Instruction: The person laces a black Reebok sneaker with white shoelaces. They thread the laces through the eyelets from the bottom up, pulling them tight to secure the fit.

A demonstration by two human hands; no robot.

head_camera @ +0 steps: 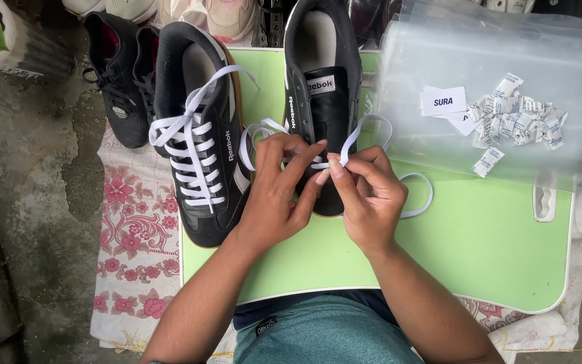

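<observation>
Both hands, left hand (pixel 274 185) and right hand (pixel 365 195), pinch the white lace (pixel 358 138) over my unlaced black sneaker (pixel 322 101), threading toward twelve o'clock next.

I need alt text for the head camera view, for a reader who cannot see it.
Two hands, left hand and right hand, thread a white lace through a black sneaker on a light green tray table. A second black sneaker, already laced in white, lies to the left; a clear plastic bag holding small white sachets lies to the right.
</observation>
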